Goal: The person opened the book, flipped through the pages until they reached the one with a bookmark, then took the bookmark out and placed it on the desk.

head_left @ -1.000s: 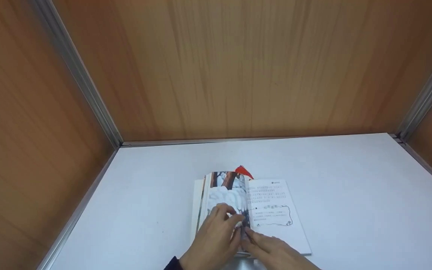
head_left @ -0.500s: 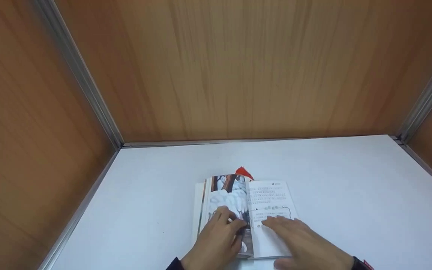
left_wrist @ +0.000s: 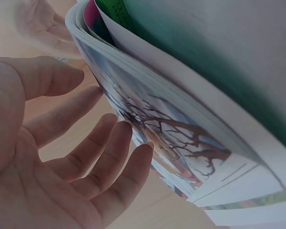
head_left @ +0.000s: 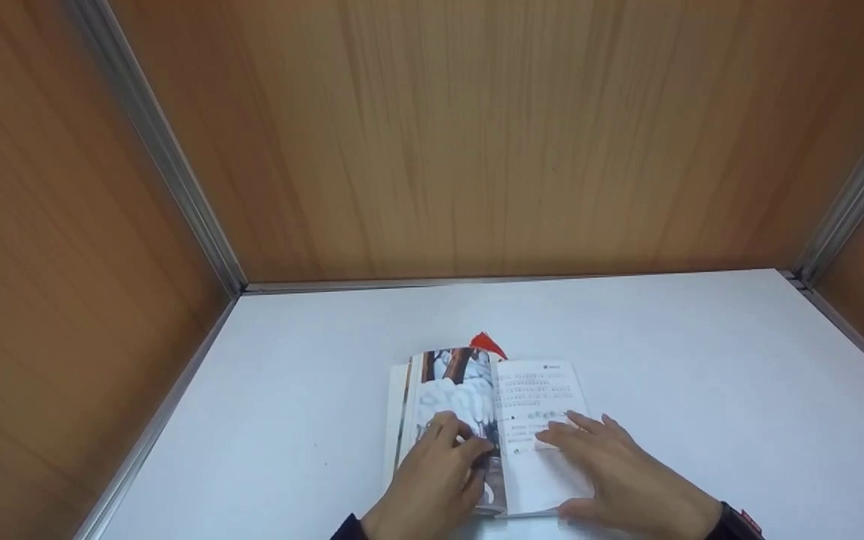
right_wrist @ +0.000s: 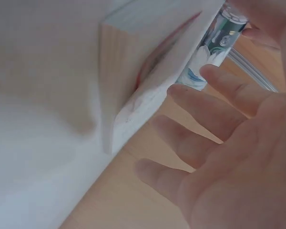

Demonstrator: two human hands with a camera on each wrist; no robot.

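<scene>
— What do we have under our hands?

— An open book (head_left: pixel 488 420) lying flat on the white table (head_left: pixel 702 390), near the front edge and about midway across. Its left page carries a picture of bare trees in snow, its right page is printed text.

— And our left hand (head_left: pixel 432 480)?

— It rests on the picture page close to the book's fold, fingers a little bent with the tips on the paper. In the left wrist view the fingers (left_wrist: pixel 109 157) are nearly straight and spread beside the curved page edges, clasping nothing.

— Our right hand (head_left: pixel 619 472)?

— It lies flat on the text page, fingers stretched out and spread, pressing the sheet down. The right wrist view shows the same loose, straight fingers (right_wrist: pixel 205 114) next to the block of pages; nothing is pinched.

— Anything else there?

— A red bookmark tip (head_left: pixel 488 343) pokes out at the book's far edge, by the fold. Wooden walls (head_left: pixel 477 135) with metal corner strips (head_left: pixel 154 150) stand round the table on three sides.
</scene>
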